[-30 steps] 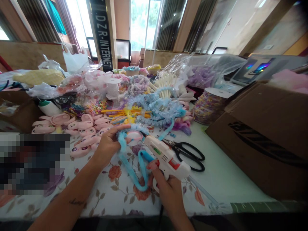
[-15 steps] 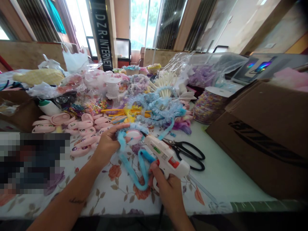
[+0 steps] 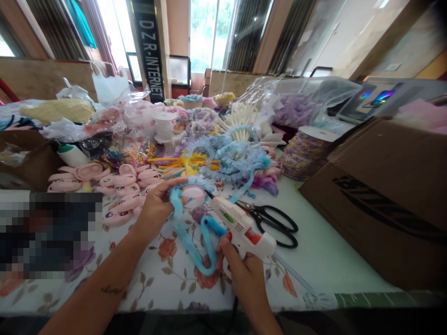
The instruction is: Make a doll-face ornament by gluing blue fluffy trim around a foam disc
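My right hand [image 3: 242,270] is wrapped round the handle of a white hot glue gun [image 3: 240,225], its dark nozzle pointing up and left. My left hand [image 3: 161,200] grips a small round white-and-pink piece [image 3: 193,196] edged with pale blue ruffled trim [image 3: 199,182]. The nozzle tip is at the right side of this piece; whether they touch I cannot tell. A fuzzy light-blue strip [image 3: 188,253] hangs from the left hand in a loop and runs up to the right hand's fingers. Black-handled scissors [image 3: 275,223] lie just right of the glue gun.
Pink character heads [image 3: 127,190] lie beyond my left hand. A heap of blue ruffled trim [image 3: 230,158] and yellow sticks [image 3: 167,161] is behind the work. A spool of multicoloured yarn [image 3: 303,153] and a cardboard box [image 3: 377,200] stand at right. A glue stick [image 3: 293,272] lies nearby.
The round piece in my left hand has tilted slightly, showing more of its white face. The glue gun has shifted very slightly right, its nozzle still beside the piece.
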The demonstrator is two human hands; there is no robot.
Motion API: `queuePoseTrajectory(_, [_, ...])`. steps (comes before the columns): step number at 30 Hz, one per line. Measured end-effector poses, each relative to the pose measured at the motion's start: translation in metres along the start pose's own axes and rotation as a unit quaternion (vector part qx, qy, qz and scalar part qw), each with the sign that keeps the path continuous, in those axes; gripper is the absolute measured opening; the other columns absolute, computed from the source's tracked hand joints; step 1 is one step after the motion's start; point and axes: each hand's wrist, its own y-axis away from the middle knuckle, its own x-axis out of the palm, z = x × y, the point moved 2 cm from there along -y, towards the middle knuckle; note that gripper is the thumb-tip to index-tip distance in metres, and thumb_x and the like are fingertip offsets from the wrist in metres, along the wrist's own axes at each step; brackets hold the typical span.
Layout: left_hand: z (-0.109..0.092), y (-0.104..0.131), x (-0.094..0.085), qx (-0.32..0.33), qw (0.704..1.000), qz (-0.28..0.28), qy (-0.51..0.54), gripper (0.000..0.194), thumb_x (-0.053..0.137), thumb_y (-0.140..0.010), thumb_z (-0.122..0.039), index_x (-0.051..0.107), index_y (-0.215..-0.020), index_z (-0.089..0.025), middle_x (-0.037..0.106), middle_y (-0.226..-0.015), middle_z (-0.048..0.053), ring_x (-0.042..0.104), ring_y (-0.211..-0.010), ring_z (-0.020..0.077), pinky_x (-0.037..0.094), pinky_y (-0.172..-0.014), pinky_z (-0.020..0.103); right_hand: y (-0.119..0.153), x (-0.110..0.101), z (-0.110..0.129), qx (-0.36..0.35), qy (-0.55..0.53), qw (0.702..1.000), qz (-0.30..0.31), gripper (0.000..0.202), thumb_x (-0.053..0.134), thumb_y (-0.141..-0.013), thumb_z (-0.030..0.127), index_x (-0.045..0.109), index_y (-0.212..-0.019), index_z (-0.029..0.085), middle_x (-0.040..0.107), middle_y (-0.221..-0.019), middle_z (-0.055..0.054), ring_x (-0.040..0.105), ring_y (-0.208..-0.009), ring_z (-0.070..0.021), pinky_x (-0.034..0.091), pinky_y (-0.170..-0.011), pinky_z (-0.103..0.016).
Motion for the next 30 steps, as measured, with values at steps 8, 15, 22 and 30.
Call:
queuePoseTrajectory(8, [0.0,0.0,0.001,-0.005,1.0,-0.01,0.018,0.048,0.084,-0.052,-0.02,0.074,-0.099,-0.021,0.068,-0.088,0.003,0.061,-0.076,0.0144,0.05,-0.061,0.02,0.001,-0.003,0.002,0.047,-0.006,0.997,0.053,0.039,0.061,-0.077,0.053,0.055,-0.054,0.021,0.053,-0.042,0.001,0.046,-0.038,-0.0144,0.035,-0.04,-0.025])
queuePoseTrajectory(15, [0.001,0.0,0.002,-0.007,0.999,-0.011,0.032,0.049,0.084,-0.052,-0.019,0.073,-0.1,-0.021,0.068,-0.088,0.002,0.061,-0.077,0.014,0.049,-0.06,0.019,0.001,-0.001,0.004,0.054,-0.017,0.997,0.047,0.035,0.064,-0.075,0.048,0.055,-0.055,0.021,0.05,-0.042,0.003,0.046,-0.04,-0.0141,0.038,-0.043,-0.026])
queuePoseTrajectory(22, [0.001,0.0,0.0,-0.006,0.999,-0.019,0.035,0.049,0.082,-0.054,-0.019,0.072,-0.102,-0.021,0.069,-0.086,0.001,0.06,-0.072,0.0127,0.049,-0.06,0.02,0.001,-0.001,0.0,0.036,-0.02,0.998,0.039,0.032,0.067,-0.074,0.049,0.065,-0.066,0.018,0.055,-0.048,0.001,0.05,-0.047,-0.0152,0.043,-0.049,-0.027])
queuePoseTrajectory(30, [0.0,-0.001,0.0,-0.01,0.994,-0.053,0.094,0.051,0.082,-0.052,-0.012,0.072,-0.101,-0.021,0.069,-0.088,0.0,0.062,-0.073,0.0105,0.05,-0.062,0.016,0.004,0.001,-0.008,0.042,-0.042,0.997,0.058,0.037,0.066,-0.074,0.053,0.071,-0.08,0.017,0.057,-0.051,0.001,0.052,-0.048,-0.0154,0.042,-0.047,-0.026])
